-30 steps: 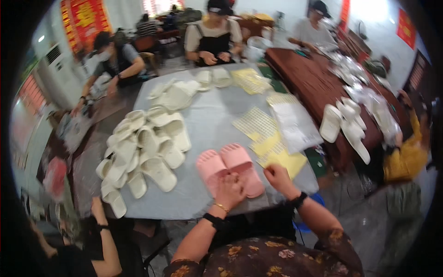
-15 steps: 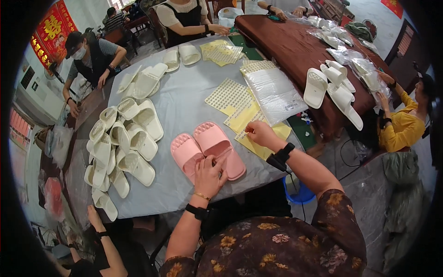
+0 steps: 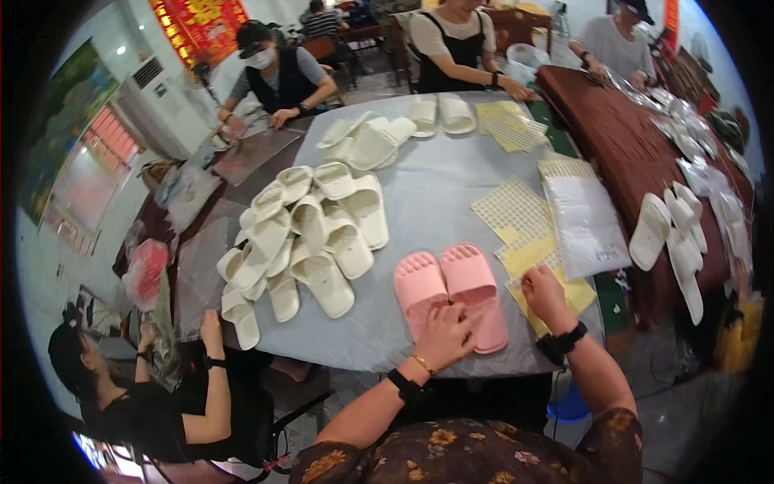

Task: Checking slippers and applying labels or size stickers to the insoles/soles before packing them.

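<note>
While the left hand (image 3: 446, 335) lies flat on the pink slippers (image 3: 451, 292), running toward twelve o'clock, the right hand (image 3: 544, 292) pinches yellow sheets (image 3: 536, 258) at three.

a heap of cream-white slippers (image 3: 310, 234) lies on the grey table (image 3: 439, 194), with a few more cream slippers (image 3: 403, 129) toward its far edge. a stack of clear plastic bags (image 3: 584, 222) rests at the right side. white slippers (image 3: 673, 234) line the dark brown table (image 3: 637, 145) beyond. three people sit along the far side; another person in black (image 3: 161, 403) sits at the left corner.
</note>
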Motion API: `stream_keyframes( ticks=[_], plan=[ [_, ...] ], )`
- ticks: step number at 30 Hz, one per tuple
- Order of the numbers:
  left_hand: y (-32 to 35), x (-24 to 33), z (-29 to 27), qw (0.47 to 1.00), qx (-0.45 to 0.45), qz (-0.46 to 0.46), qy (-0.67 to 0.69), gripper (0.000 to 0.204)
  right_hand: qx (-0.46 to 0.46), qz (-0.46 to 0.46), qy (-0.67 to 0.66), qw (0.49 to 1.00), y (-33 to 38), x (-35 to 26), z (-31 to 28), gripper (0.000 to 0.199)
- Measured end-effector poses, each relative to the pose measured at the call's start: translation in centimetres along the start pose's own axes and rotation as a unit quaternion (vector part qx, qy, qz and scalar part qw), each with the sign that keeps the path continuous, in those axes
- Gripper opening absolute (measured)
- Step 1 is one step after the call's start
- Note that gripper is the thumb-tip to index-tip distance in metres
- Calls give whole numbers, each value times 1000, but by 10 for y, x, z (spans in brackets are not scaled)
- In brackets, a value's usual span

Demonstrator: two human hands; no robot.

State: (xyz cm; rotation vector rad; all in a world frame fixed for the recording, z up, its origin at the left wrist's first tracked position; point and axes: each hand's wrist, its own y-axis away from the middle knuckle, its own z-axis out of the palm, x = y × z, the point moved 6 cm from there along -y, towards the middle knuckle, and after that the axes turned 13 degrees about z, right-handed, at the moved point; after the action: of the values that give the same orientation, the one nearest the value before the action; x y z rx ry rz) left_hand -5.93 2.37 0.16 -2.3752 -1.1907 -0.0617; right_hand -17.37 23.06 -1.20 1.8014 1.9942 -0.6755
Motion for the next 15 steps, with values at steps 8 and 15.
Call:
stream_keyframes(
  ticks=[8, 15],
  plan=[
    [2, -2, 1, 1000, 1, 5, 2, 49, -29, 2, 21, 999, -7, 1, 5, 7],
    [-2, 0, 2, 1000, -1, -7, 21, 46, -19, 6, -9, 1000, -2, 8, 4, 8]
  ],
)
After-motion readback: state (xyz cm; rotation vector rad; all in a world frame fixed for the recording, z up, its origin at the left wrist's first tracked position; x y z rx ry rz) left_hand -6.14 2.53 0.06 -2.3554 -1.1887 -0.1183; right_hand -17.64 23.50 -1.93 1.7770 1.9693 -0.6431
